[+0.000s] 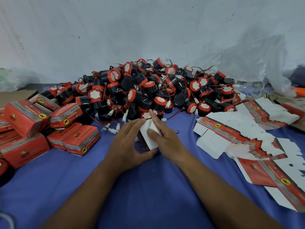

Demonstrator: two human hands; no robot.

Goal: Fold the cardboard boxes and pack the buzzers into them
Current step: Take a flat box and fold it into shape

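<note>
Left of our left hand (127, 141) sit the packed boxes (26, 119), well apart from it. That hand grips the half-folded box (148, 142) from the side, thumb underneath. Our right hand (165, 136) pinches its white flap (148, 124), close against the left. Just beyond both hands the buzzers (148, 90) lie heaped and tangled. We judge that a hard press could crease the flap, and that pulling one buzzer may drag others along. Flat blanks (239, 129) lie right of the right hand.
</note>
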